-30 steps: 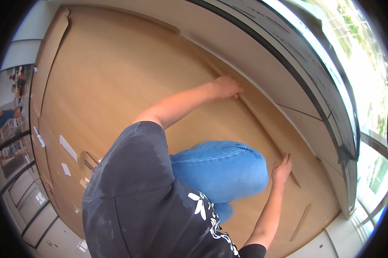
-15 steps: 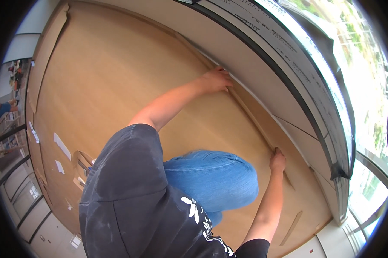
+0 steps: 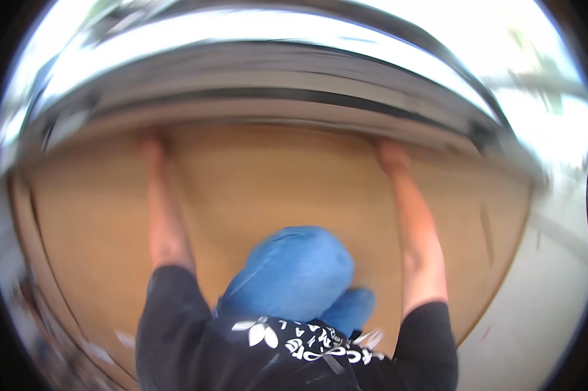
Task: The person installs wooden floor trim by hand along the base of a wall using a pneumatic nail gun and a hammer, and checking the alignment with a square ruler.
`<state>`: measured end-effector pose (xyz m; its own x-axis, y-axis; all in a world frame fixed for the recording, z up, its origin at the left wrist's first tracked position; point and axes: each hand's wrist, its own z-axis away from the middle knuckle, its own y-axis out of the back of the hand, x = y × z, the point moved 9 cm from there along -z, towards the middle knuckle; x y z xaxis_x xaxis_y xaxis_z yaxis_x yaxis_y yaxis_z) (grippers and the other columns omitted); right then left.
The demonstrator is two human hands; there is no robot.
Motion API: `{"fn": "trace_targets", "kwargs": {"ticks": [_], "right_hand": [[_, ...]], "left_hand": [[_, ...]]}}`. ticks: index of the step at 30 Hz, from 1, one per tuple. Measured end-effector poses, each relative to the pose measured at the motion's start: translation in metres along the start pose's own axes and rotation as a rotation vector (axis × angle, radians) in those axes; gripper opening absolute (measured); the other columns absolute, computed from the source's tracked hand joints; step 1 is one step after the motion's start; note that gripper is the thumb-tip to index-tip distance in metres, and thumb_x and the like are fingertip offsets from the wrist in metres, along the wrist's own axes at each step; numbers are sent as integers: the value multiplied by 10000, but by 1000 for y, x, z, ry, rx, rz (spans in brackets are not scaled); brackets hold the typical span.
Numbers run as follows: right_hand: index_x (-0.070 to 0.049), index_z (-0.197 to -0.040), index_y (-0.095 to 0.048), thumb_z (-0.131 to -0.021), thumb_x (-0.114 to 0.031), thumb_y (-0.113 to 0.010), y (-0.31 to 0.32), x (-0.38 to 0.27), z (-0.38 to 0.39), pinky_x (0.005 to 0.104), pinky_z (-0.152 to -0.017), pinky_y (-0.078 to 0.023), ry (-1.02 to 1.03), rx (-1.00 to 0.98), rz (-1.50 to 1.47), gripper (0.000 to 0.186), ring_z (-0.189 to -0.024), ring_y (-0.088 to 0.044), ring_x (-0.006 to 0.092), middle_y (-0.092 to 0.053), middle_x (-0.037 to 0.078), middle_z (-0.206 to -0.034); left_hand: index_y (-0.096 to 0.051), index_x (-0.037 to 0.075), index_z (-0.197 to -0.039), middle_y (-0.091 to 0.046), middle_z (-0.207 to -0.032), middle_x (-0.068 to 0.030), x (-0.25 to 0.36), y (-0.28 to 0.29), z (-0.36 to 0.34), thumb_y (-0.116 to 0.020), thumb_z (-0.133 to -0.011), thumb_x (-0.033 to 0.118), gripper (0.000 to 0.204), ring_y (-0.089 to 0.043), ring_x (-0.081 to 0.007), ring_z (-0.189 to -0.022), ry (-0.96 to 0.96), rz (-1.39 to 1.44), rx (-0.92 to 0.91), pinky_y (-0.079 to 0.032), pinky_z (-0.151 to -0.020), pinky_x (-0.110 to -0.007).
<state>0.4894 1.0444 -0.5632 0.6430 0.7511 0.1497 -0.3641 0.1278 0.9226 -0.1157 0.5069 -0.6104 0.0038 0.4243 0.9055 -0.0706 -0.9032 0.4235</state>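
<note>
Both arms stretch forward over a large tan-brown sheet, which looks like cardboard [image 3: 268, 182]. My left hand [image 3: 153, 144] is at the sheet's far side, left of the middle, beside the long frame bar [image 3: 268, 107]. Farther right, my right hand [image 3: 393, 155] reaches the same far edge, close under the bar. Motion smears the fingers of both hands, so their grip and anything in them cannot be made out. The narrow brown strip seen earlier along this edge is not distinct now.
My bent knee in blue jeans [image 3: 297, 260] rests over the sheet between my arms. A thin dark strip or slit [image 3: 487, 233] shows on the sheet at right. Pale floor [image 3: 535, 280] lies beyond its right edge, and bright glazing is behind the bar.
My view has swung right, so the bar now runs across the top. My left hand has shifted along the far edge, and both arms now reach straight ahead, wider apart.
</note>
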Motion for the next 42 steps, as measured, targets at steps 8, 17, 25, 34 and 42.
{"fn": "trace_targets", "kwargs": {"ticks": [8,17,25,34,42], "right_hand": [[-23,-1429,-474,-981,-309,-582,20,25,103,474,-1097,-441,-680,721,-476,542,-1293,-531,416,-517,296,-1410],[54,-1574,-184,-989,-288,-586,8,16,52,429,-1172,-379,-905,410,-1319,788,-1411,-427,432,-369,321,-1552],[54,-1589,-101,-971,-248,-639,12,0,44,409,-1167,-392,-1007,463,-1397,873,-1400,-453,424,-407,317,-1535],[63,-1522,-299,-993,-320,-552,19,7,-3,420,-1111,-432,-788,193,-1178,701,-1350,-505,371,-501,272,-1468],[-66,-1418,-488,-1008,-266,-584,-54,22,27,371,-998,-506,-767,151,-2067,466,-1233,-564,270,-569,125,-1387]], "left_hand": [[-306,-34,-1521,-433,-1508,-273,2,-36,52,-570,-1035,334,665,-518,-403,-1305,328,317,-135,-441,-1126,-500],[-357,-60,-1471,-441,-1515,-255,8,-7,7,-515,-1052,340,600,-499,-409,-1337,368,235,-75,-455,-1129,-498],[-392,-16,-1450,-478,-1482,-246,25,9,3,-518,-1048,356,562,-531,-415,-1292,425,247,25,-477,-1084,-548],[-354,-64,-1470,-453,-1480,-282,4,-1,-12,-454,-1060,352,593,-463,-437,-1349,227,101,-20,-412,-1115,-525],[-298,-89,-1521,-355,-1547,-333,28,-26,-19,-341,-1093,369,628,-367,-458,-1436,25,-216,102,-306,-1200,-486]]}}
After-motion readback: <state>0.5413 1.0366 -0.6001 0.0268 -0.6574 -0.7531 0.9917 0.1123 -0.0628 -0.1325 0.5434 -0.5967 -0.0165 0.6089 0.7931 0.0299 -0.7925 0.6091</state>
